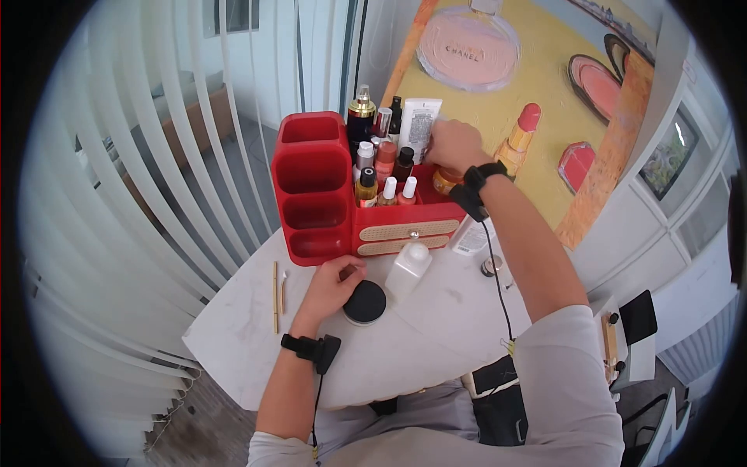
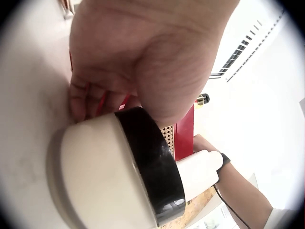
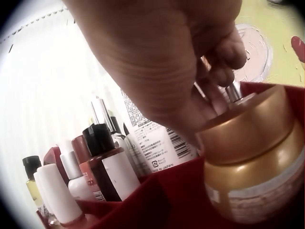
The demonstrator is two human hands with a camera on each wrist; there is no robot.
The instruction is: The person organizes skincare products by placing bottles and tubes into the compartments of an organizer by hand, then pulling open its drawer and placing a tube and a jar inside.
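My left hand [image 1: 333,286] rests on the table beside a white jar [image 2: 102,171] with a black lid [image 1: 365,302], fingers loosely curled and holding nothing. Behind the jar is the red organizer [image 1: 408,212], with bottles in its middle part. At its right back part, my right hand [image 1: 457,146] reaches down behind a gold-lidded jar [image 3: 252,162]. In the right wrist view its curled fingers are around a small silver item [image 3: 233,91], mostly hidden by the hand and jar. A white tube [image 1: 420,123] stands left of this hand.
A white bottle [image 1: 409,268] stands before the organizer's drawers. Another white bottle [image 1: 472,236] and a small round container [image 1: 491,266] are to the right. Two thin sticks [image 1: 275,300] lie at the left. A painting [image 1: 537,86] leans behind.
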